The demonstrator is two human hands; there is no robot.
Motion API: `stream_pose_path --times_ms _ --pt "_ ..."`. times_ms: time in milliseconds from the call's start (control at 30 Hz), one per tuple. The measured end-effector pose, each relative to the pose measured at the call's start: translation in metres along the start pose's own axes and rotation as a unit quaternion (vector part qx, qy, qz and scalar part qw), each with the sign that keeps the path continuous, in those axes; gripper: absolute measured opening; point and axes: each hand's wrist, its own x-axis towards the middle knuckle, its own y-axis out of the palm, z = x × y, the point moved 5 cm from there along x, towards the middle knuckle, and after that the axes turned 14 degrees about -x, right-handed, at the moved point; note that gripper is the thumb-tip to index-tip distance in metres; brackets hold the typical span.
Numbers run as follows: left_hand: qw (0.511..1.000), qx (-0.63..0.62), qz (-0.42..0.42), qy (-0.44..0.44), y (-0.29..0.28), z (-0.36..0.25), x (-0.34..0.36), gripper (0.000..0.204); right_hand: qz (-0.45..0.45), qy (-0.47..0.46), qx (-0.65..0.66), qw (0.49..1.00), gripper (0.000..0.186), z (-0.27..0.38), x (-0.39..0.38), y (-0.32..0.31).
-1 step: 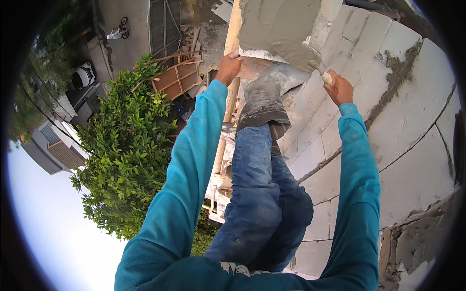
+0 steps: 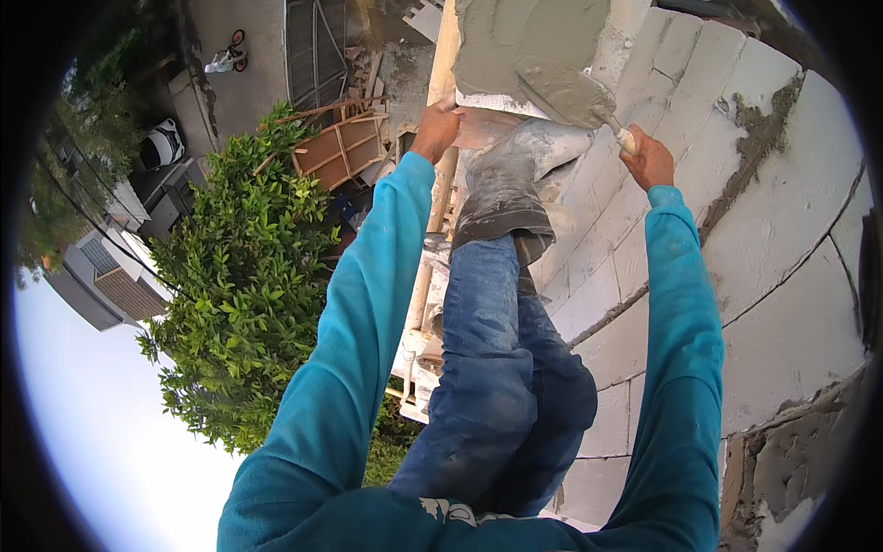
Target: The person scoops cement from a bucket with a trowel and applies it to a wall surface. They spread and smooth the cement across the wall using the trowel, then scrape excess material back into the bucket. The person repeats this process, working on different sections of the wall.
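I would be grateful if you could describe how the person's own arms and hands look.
Both arms wear long teal fabric sleeves, loosely creased, paler toward the wrists and darker near the shoulders. The sleeves end at the wrists, leaving the left hand and right hand bare, with no gloves visible.

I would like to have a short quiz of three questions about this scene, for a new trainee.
1. Which hand grips the trowel, and by which part?
2. True or false: the leafy tree is on the right side of the picture.
3. The mortar is: a) red, b) grey, c) green.

Key:
1. The right hand, by the handle.
2. False; the leafy tree is on the left side.
3. b
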Motion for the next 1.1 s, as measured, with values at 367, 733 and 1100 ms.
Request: stream_pose_path --times_ms 367,733,1100 --pt "0.999 0.032 -0.014 0.040 -0.008 0.016 0.012 0.055 0.034 0.110 -0.067 0.991 0.031 -0.081 -0.080 -0.021" --pt "0.983 0.161 -0.078 0.026 -0.012 0.076 -0.095 0.062 -0.020 -0.048 0.040 0.998 0.036 0.192 -0.049 -0.053" --pt "0.994 0.064 -0.061 0.058 -0.041 0.081 -0.185 0.064 -0.130 0.047 -0.015 0.990 0.040 0.135 0.002 -0.094"
